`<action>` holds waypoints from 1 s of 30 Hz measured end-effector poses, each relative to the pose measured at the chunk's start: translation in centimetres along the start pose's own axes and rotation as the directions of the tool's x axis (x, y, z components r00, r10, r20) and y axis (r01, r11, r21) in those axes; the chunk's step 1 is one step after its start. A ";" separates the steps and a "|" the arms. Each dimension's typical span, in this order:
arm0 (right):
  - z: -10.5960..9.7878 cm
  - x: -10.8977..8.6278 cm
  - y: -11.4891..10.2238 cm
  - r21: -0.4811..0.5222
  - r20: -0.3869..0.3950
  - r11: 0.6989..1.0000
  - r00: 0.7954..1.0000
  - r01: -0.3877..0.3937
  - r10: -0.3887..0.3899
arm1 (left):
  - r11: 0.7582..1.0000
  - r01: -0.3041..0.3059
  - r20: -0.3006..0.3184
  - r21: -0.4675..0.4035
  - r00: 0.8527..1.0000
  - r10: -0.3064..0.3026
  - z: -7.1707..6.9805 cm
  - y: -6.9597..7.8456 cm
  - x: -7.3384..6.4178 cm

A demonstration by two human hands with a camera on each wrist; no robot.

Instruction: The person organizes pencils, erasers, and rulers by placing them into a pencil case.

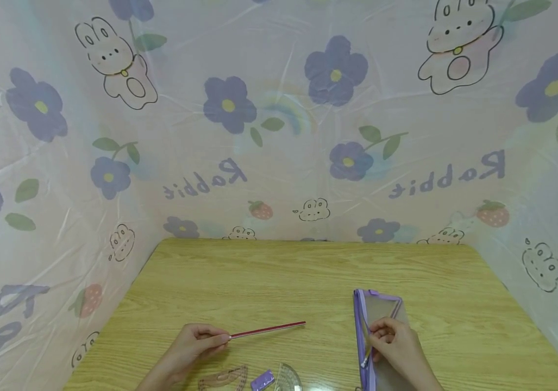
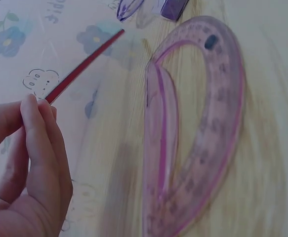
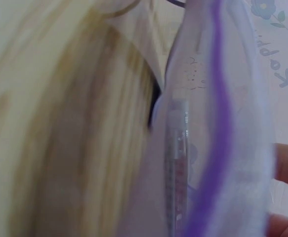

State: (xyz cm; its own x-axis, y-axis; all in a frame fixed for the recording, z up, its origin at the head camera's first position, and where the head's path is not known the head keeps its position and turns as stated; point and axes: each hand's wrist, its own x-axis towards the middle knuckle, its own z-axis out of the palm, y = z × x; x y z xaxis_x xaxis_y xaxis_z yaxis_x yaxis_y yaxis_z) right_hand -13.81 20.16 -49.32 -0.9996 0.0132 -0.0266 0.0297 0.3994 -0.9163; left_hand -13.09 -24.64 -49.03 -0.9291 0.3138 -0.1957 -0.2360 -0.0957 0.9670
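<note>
My left hand (image 1: pixel 198 345) pinches a slim red pencil (image 1: pixel 266 329) by one end and holds it out to the right over the table. In the left wrist view, the pencil (image 2: pixel 82 68) points up and away from the fingertips. My right hand (image 1: pixel 398 342) grips the edge of a see-through pencil pouch (image 1: pixel 391 374) with purple zipper trim. Fingers (image 3: pixel 286 165) show beside the pouch wall in the right wrist view. Inside the pouch lies a clear-barrelled pen (image 3: pixel 177 158), behind the purple zipper strip (image 3: pixel 218 128).
Near the table's front edge lie a pinkish protractor (image 1: pixel 225 378), a purple eraser (image 1: pixel 262 380) and a clear protractor (image 1: pixel 287 378). The wood-grain table (image 1: pixel 259 271) is enclosed at the back and sides by a printed rabbit-and-flower curtain (image 1: pixel 279 146).
</note>
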 end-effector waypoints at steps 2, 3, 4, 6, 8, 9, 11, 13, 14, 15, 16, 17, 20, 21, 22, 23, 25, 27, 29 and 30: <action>0.0 0.0 0.0 0.004 0.006 1.000 1.000 -0.002 0.002 | 1.000 0.002 0.011 -0.017 1.000 -0.002 0.3 0.1 0.1; 0.0 0.0 0.0 0.005 0.008 1.000 1.000 0.000 0.000 | 1.000 0.002 0.019 -0.025 1.000 -0.001 0.4 0.1 0.2; 0.0 0.0 0.0 0.005 0.010 1.000 1.000 0.004 -0.004 | 0.999 0.001 0.030 -0.036 1.000 0.000 0.5 0.1 0.3; 0.0 0.0 0.0 0.003 0.011 1.000 1.000 0.011 -0.011 | 0.999 0.000 0.053 -0.054 0.999 0.002 0.8 0.2 0.4; 0.0 0.0 0.0 0.003 0.007 1.000 1.000 0.016 -0.016 | 0.997 -0.001 0.072 -0.071 0.997 0.006 1.1 0.3 0.6; 0.0 0.0 0.0 0.003 0.004 1.000 1.000 0.015 -0.015 | 0.997 0.001 0.082 -0.078 0.997 0.006 1.2 0.3 0.7; 0.0 0.0 0.0 0.004 -0.001 1.000 1.000 0.009 -0.009 | 0.996 0.000 0.096 -0.085 0.995 0.008 1.5 0.3 1.0; 0.0 0.1 0.0 0.006 -0.004 1.000 1.000 0.008 -0.008 | 0.996 -0.006 0.109 -0.089 0.994 0.016 1.7 0.4 1.2; 0.0 0.1 0.0 0.006 -0.005 1.000 1.000 0.008 -0.008 | 0.996 -0.010 0.116 -0.088 0.993 0.021 1.8 0.4 1.3; 0.0 0.1 0.0 0.002 -0.004 1.000 1.000 0.009 -0.009 | 0.996 -0.013 0.123 -0.087 0.992 0.024 1.9 0.4 1.4; 0.0 0.1 0.1 0.000 -0.003 1.000 1.000 0.010 -0.010 | 0.996 -0.018 0.130 -0.087 0.991 0.029 2.1 0.4 1.6; -0.1 0.1 0.1 -0.001 -0.004 1.000 1.000 0.012 -0.012 | 0.996 -0.023 0.139 -0.089 0.990 0.035 2.2 0.4 1.7; -0.2 0.0 0.1 -0.009 -0.001 1.000 1.000 0.018 -0.018 | 0.994 -0.038 0.157 -0.100 0.986 0.053 2.7 0.3 2.1; -0.2 0.0 0.1 -0.010 0.000 1.000 1.000 0.020 -0.020 | 0.993 -0.042 0.162 -0.106 0.985 0.059 2.9 0.3 2.2; -0.2 0.0 0.1 -0.007 0.001 1.000 1.000 0.018 -0.018 | 0.993 -0.047 0.166 -0.112 0.984 0.065 3.1 0.2 2.3; -0.2 -0.1 0.1 -0.004 0.002 1.000 1.000 0.018 -0.018 | 0.992 -0.049 0.167 -0.121 0.984 0.069 3.3 0.2 2.4; -0.2 -0.1 0.1 0.003 0.004 1.000 1.000 0.015 -0.015 | 0.990 -0.049 0.167 -0.134 0.983 0.071 3.6 0.0 2.5; -0.2 -0.1 0.1 0.007 0.005 1.000 1.000 0.014 -0.015 | 0.989 -0.048 0.163 -0.138 0.984 0.070 3.9 -0.1 2.7; -0.2 0.0 0.1 0.011 0.006 1.000 1.000 0.018 -0.018 | 0.989 -0.047 0.160 -0.139 0.985 0.069 4.1 -0.1 2.8; -0.2 0.0 0.1 0.012 0.006 1.000 1.000 0.020 -0.020 | 0.990 -0.048 0.160 -0.135 0.985 0.070 4.2 -0.2 2.9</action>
State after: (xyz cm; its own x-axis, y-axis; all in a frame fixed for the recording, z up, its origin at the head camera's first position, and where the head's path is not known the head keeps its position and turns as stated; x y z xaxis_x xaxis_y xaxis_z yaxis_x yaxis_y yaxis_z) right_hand -13.78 20.39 -49.30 -0.9999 -0.0008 -0.0105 0.0093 0.3883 -0.9215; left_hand -14.53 -19.78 -49.09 -0.8859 0.4530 -0.0993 -0.2270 -0.2369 0.9446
